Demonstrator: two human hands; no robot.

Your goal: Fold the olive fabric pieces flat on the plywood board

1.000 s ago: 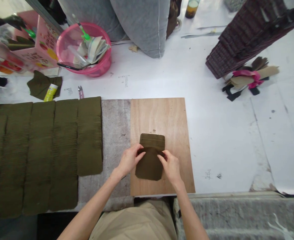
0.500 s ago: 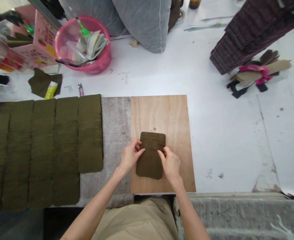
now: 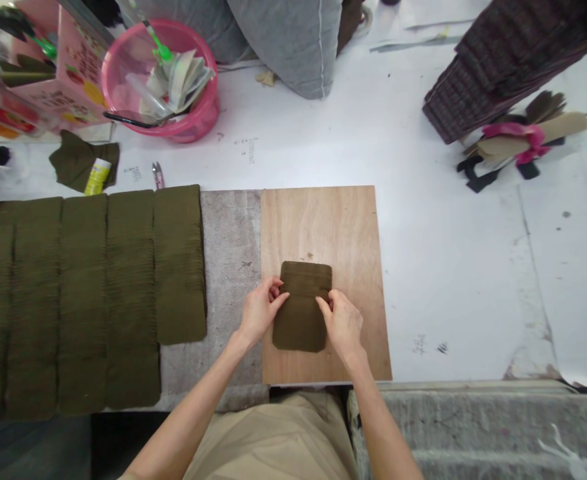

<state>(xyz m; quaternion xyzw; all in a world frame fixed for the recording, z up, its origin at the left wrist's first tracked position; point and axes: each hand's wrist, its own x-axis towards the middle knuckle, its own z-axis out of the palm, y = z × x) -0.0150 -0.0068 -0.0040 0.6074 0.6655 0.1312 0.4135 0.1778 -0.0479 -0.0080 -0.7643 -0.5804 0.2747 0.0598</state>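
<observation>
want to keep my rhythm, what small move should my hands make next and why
Perhaps smooth the green fabric flat, then let go: it already lies over the wooden board, the left hand and right hand grip opposite sides, and a line crosses it between them.

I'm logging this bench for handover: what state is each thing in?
Cloth: pieces overlapping
Left hand: pinching cloth's left edge
Right hand: pinching its right edge
Board: lying flat
Cloth columns: overlapping, laid flat
Tub: open, partly filled
Box: open, with contents
Tube: lying down
Snips: lying, blades unclear
Bundle: tied
</observation>
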